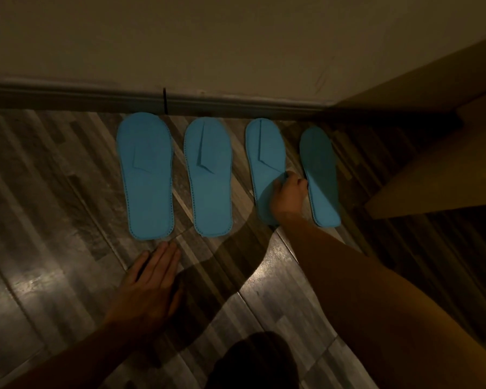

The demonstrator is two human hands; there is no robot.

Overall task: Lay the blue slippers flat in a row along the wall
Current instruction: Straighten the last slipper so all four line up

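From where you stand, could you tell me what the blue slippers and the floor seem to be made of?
The blue slippers look like thin, matte non-woven fabric: they lie nearly flat, with stitch dots around the edge. The floor looks like wood-effect tile or laminate with a slight sheen: streaked grain, seams and a glare patch; which one is unclear.

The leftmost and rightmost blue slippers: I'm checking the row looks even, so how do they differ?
The leftmost slipper looks larger and wider; the rightmost slipper looks smaller and narrower. The leftmost stands nearly straight to the wall, while the rightmost is angled, heel swung right. The leftmost's toe comes closer to the baseboard; the rightmost's sits further back. Both are blue, lie flat and untouched.
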